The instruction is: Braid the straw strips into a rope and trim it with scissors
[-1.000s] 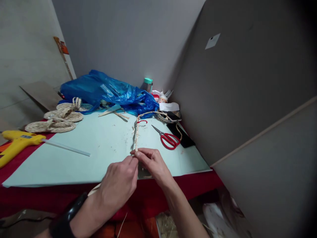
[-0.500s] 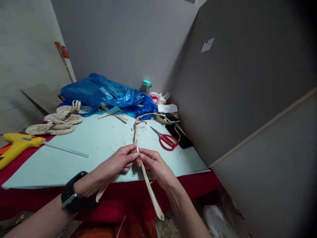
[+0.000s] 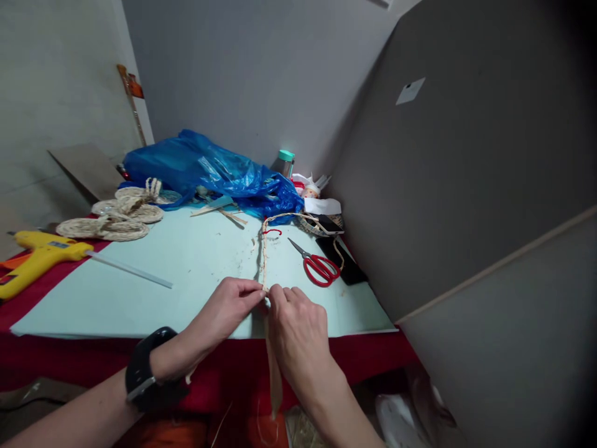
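A thin braided cord [image 3: 265, 255] of pale plant fibre runs away from me across the light green board and bends right at its far end, with a bit of red string by the bend. My left hand [image 3: 236, 305] pinches the near end of the cord between thumb and fingers. Close against it, my right hand [image 3: 298, 314] is closed on the fibre strands at the same spot, back of the hand up. One flat loose strand [image 3: 274, 379] hangs below the right hand over the table edge. Another strand end shows under my left wrist, which wears a black watch.
Red-handled scissors [image 3: 319, 269] and a black phone-like slab [image 3: 349, 264] lie to the right. On the left are a yellow glue gun [image 3: 46, 252] with a glue stick and several woven fibre sandals [image 3: 105, 227]. A blue plastic bag [image 3: 200, 171] and a bottle [image 3: 284, 163] stand behind.
My right hand has rolled over from a thumb-up pinch to knuckles up, still at the braid's end. The hanging strand has swung left. The whole view has shifted slightly.
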Motion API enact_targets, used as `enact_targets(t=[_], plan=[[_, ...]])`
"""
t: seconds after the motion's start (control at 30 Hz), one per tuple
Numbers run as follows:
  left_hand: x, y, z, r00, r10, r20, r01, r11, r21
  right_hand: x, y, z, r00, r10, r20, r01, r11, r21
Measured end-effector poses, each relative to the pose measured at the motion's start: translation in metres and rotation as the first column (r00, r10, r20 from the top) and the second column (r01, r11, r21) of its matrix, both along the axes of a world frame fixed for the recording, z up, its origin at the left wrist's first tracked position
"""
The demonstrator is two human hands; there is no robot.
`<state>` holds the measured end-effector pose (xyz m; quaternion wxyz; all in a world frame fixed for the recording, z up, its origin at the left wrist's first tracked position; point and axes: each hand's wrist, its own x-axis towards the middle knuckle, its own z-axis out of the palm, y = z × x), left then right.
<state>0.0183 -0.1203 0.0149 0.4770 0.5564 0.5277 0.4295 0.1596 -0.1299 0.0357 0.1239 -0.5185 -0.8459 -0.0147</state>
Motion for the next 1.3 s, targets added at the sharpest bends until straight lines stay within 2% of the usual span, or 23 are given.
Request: enact_targets(t=[0.07, 0.17, 0.27, 0.37, 0.43, 0.5, 0.6, 0.7, 0.77, 0.83, 0.93, 1.0, 1.07, 1.13, 1.2, 1.23, 1.3], plan=[[0.0, -0.001, -0.001, 0.999, 0.013, 0.03, -0.011, 0.998, -0.059, -0.005, -0.006, -0.009, 1.0, 0.023, 0.005, -0.024, 0.99, 0.142], [-0.003, -0.003, -0.001, 0.992, -0.011, 0.125, 0.032, 0.984, -0.173, -0.013, -0.015, -0.024, 0.997, 0.071, -0.014, -0.063, 0.948, 0.311], [-0.006, -0.004, 0.002, 0.981, -0.003, 0.194, 0.044, 0.977, -0.207, -0.012, -0.023, -0.027, 0.982, 0.167, -0.085, -0.125, 0.921, 0.37], [-0.007, -0.005, 0.004, 0.97, 0.001, 0.242, 0.053, 0.975, -0.216, 0.0, -0.022, -0.013, 0.916, 0.222, -0.335, -0.154, 0.964, 0.217], [-0.008, -0.005, 0.005, 0.959, -0.027, 0.283, 0.087, 0.976, -0.202, 0.009, -0.014, -0.001, 0.821, 0.114, -0.56, -0.111, 0.993, 0.039], [-0.009, -0.005, 0.005, 0.952, -0.057, 0.3, 0.115, 0.977, -0.179, 0.013, -0.002, 0.004, 0.745, -0.011, -0.666, -0.108, 0.985, -0.137], [-0.011, -0.005, 0.003, 0.951, -0.077, 0.3, 0.128, 0.979, -0.156, 0.007, 0.015, -0.001, 0.729, -0.035, -0.684, -0.251, 0.915, -0.315], [-0.012, -0.007, 0.001, 0.938, -0.093, 0.334, 0.149, 0.978, -0.145, -0.003, 0.025, -0.013, 0.698, -0.016, -0.716, -0.358, 0.858, -0.369], [-0.012, -0.009, 0.001, 0.926, -0.116, 0.358, 0.173, 0.976, -0.133, -0.004, 0.027, -0.018, 0.637, -0.053, -0.769, -0.407, 0.824, -0.394], [-0.011, -0.013, 0.002, 0.928, -0.134, 0.348, 0.183, 0.977, -0.112, -0.003, 0.029, -0.02, 0.557, -0.131, -0.82, -0.473, 0.761, -0.443], [-0.008, -0.019, 0.004, 0.951, -0.087, 0.296, 0.123, 0.987, -0.104, 0.002, 0.03, -0.02, 0.463, -0.257, -0.848, -0.539, 0.677, -0.5], [-0.008, -0.023, 0.006, 0.968, -0.033, 0.247, 0.064, 0.991, -0.119, 0.003, 0.03, -0.022, 0.443, -0.286, -0.85, -0.55, 0.662, -0.509], [-0.01, -0.027, 0.01, 0.992, -0.016, 0.123, 0.031, 0.992, -0.12, 0.002, 0.031, -0.023, 0.454, -0.283, -0.845, -0.54, 0.667, -0.513], [-0.014, -0.03, 0.015, 0.994, -0.01, -0.112, 0.002, 0.997, -0.071, -0.001, 0.031, -0.025, 0.49, -0.258, -0.833, -0.495, 0.705, -0.509], [-0.019, -0.032, 0.021, 0.926, 0.057, -0.374, -0.035, 0.997, 0.064, -0.004, 0.029, -0.025, 0.549, -0.218, -0.807, -0.413, 0.769, -0.488], [-0.021, -0.033, 0.023, 0.88, 0.107, -0.462, -0.046, 0.989, 0.141, -0.005, 0.027, -0.025, 0.579, -0.198, -0.791, -0.363, 0.806, -0.467], [-0.021, -0.036, 0.026, 0.819, 0.186, -0.543, -0.047, 0.964, 0.26, -0.007, 0.023, -0.025, 0.615, -0.164, -0.771, -0.294, 0.86, -0.418]])
